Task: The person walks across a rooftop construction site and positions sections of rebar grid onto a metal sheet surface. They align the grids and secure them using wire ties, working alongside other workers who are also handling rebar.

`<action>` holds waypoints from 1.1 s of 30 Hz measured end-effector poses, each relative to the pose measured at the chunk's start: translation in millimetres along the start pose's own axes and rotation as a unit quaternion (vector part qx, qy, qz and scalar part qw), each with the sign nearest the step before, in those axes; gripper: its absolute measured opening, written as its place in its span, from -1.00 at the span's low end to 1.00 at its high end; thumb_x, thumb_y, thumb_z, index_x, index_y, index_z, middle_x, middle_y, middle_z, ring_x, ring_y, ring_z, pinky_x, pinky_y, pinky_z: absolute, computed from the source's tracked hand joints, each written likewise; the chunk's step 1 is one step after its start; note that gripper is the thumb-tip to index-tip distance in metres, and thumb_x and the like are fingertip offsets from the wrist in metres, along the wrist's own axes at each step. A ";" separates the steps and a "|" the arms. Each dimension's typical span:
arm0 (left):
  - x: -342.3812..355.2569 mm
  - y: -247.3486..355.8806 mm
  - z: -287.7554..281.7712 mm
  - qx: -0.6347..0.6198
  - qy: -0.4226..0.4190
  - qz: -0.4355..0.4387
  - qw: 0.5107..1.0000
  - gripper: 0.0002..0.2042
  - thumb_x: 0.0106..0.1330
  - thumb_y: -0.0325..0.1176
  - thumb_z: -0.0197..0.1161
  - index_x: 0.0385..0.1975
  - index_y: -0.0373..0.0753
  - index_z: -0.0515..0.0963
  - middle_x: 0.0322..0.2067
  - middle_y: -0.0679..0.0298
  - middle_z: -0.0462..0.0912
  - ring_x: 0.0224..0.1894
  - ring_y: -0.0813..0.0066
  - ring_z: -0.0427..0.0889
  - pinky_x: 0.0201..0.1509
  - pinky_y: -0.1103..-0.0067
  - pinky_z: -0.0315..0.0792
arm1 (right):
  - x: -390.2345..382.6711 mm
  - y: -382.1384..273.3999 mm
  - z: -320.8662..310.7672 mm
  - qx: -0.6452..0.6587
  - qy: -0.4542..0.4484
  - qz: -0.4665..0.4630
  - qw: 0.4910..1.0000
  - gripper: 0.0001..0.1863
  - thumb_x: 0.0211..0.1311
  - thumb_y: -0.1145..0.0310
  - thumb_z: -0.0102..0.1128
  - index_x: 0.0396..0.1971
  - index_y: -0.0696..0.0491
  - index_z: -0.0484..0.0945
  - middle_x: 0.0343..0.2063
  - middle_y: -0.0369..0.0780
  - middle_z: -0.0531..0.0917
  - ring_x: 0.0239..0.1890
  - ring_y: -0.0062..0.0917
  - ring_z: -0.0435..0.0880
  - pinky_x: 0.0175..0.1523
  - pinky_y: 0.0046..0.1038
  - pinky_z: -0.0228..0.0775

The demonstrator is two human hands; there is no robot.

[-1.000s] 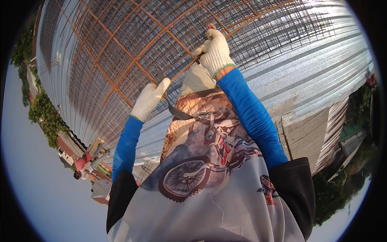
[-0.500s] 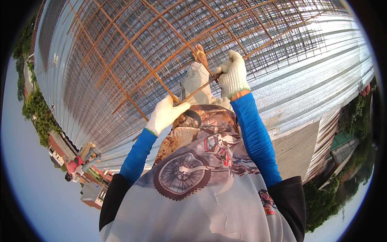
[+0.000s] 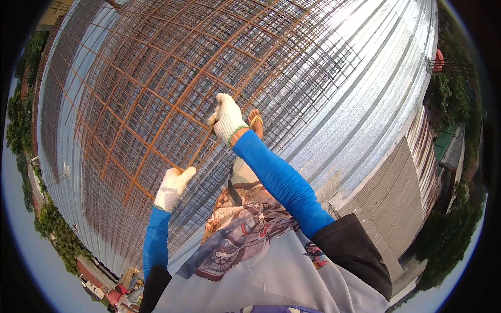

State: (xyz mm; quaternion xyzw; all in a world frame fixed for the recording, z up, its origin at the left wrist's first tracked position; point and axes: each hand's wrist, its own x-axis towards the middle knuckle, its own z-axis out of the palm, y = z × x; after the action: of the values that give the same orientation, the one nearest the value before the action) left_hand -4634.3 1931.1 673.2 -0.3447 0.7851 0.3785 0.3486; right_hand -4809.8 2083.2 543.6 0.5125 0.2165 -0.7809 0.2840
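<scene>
Both hands are wearing white knitted gloves and gripping the near edge of a rusty rebar mesh [image 3: 180,101], which is spreading from the middle of the frame toward the top and the left. The left hand [image 3: 174,189], left of centre and low, is closing its fingers around the mesh at one end of an orange-brown edge bar, its thumb lying along the top. The right hand [image 3: 228,119], near the middle of the frame, is curling into a fist around the same edge, farther up and to the right. Between the two hands, the edge bar [image 3: 198,152] is running at a slant. Beneath the rusty mesh, layers of greyer mesh [image 3: 292,104] are lying on corrugated metal sheets [image 3: 360,88], which are shining brightly at the upper right. Just below the right hand and to its right, a foot in a yellow-strapped sandal [image 3: 255,121] is resting on the mesh. Blue sleeves [image 3: 282,182] are covering the person's forearms, and a grey shirt [image 3: 250,281] with a motorbike print is filling the lower middle. At the lower left edge, a co-worker in red [image 3: 118,293] is showing small, and trees [image 3: 56,227] are standing above that spot.
</scene>
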 end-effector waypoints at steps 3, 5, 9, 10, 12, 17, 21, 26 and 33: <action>25.9 49.9 11.1 -0.014 -0.028 0.001 1.000 -0.48 0.36 0.08 0.37 -0.62 -0.26 0.49 -0.69 0.48 0.30 -0.61 0.66 0.22 -0.57 0.49 0.12 | 17.4 -51.1 22.3 -0.018 0.028 -0.008 0.999 -0.73 0.34 0.20 0.23 -0.45 -0.07 0.34 -0.67 -0.34 0.22 -0.72 -0.53 0.17 -0.61 -0.31 0.16; 37.6 81.9 10.3 -0.009 -0.048 0.035 0.998 -0.50 0.37 0.07 0.36 -0.64 -0.21 0.46 -0.69 0.49 0.30 -0.62 0.67 0.21 -0.58 0.52 0.11 | 26.6 -82.5 30.3 -0.019 0.058 0.019 0.998 -0.74 0.36 0.22 0.21 -0.44 -0.06 0.34 -0.65 -0.33 0.24 -0.71 -0.53 0.18 -0.60 -0.32 0.17; 69.7 142.6 4.0 0.023 -0.021 0.009 0.999 -0.50 0.37 0.04 0.35 -0.64 -0.23 0.43 -0.67 0.46 0.32 -0.60 0.65 0.22 -0.56 0.50 0.14 | 40.0 -145.7 64.3 -0.044 0.009 0.021 0.999 -0.59 0.37 0.16 0.14 0.09 0.00 0.30 -0.55 -0.28 0.31 -0.65 -0.54 0.28 -0.59 -0.30 0.26; 74.0 164.1 0.9 0.034 -0.028 0.007 0.999 -0.50 0.37 0.04 0.35 -0.64 -0.24 0.44 -0.67 0.45 0.33 -0.60 0.64 0.22 -0.56 0.49 0.14 | 42.9 -164.1 70.3 -0.045 0.003 0.028 0.999 -0.56 0.39 0.15 0.13 0.12 0.00 0.28 -0.54 -0.27 0.31 -0.64 -0.54 0.28 -0.59 -0.30 0.27; 90.8 208.9 -13.4 0.064 -0.036 0.009 0.997 -0.49 0.37 0.07 0.34 -0.63 -0.24 0.44 -0.65 0.45 0.32 -0.59 0.65 0.22 -0.55 0.48 0.16 | 52.6 -200.0 97.8 -0.056 -0.006 0.043 0.998 -0.53 0.46 0.07 0.12 0.16 0.03 0.27 -0.53 -0.27 0.31 -0.63 -0.52 0.29 -0.57 -0.29 0.30; 133.4 252.6 -23.1 0.114 0.053 -0.035 0.991 -0.30 0.28 0.31 0.33 -0.59 -0.39 0.51 -0.63 0.31 0.43 -0.53 0.48 0.35 -0.46 0.33 0.29 | 77.4 -258.0 162.7 -0.138 0.027 0.078 0.987 -0.66 0.50 0.08 0.13 -0.24 0.08 0.40 -0.53 -0.17 0.40 -0.58 -0.39 0.37 -0.56 -0.24 0.39; 162.9 288.8 -37.1 0.104 0.078 -0.031 0.991 -0.33 0.31 0.27 0.34 -0.58 -0.38 0.53 -0.66 0.31 0.39 -0.54 0.52 0.34 -0.48 0.37 0.28 | 92.2 -288.1 195.1 -0.133 0.068 0.084 0.985 -0.60 0.47 0.04 0.17 -0.17 0.11 0.39 -0.47 -0.15 0.44 -0.53 -0.35 0.43 -0.52 -0.20 0.40; 213.3 383.9 -44.7 0.026 0.064 0.003 0.998 -0.37 0.35 0.20 0.35 -0.63 -0.33 0.49 -0.70 0.34 0.31 -0.57 0.54 0.29 -0.49 0.38 0.25 | 118.6 -359.4 244.9 -0.140 0.061 0.018 0.988 -0.63 0.46 0.00 0.16 -0.09 0.00 0.39 -0.46 -0.18 0.44 -0.58 -0.38 0.44 -0.54 -0.21 0.38; 248.6 509.7 -56.7 0.026 -0.057 -0.019 0.998 -0.35 0.38 0.20 0.23 -0.46 -0.47 0.59 -0.61 0.03 0.52 -0.49 0.31 0.51 -0.32 0.28 0.41 | 88.3 -495.5 327.2 -0.204 0.155 0.015 0.967 -0.76 0.49 0.14 0.17 -0.35 -0.05 0.46 -0.60 -0.35 0.37 -0.66 -0.49 0.34 -0.58 -0.22 0.23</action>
State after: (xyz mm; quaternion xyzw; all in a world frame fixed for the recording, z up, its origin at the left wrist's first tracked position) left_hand -5190.1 2057.4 679.3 -0.3279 0.7669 0.3706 0.4087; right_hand -5388.8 2226.8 609.9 0.5622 0.4046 -0.6267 0.3571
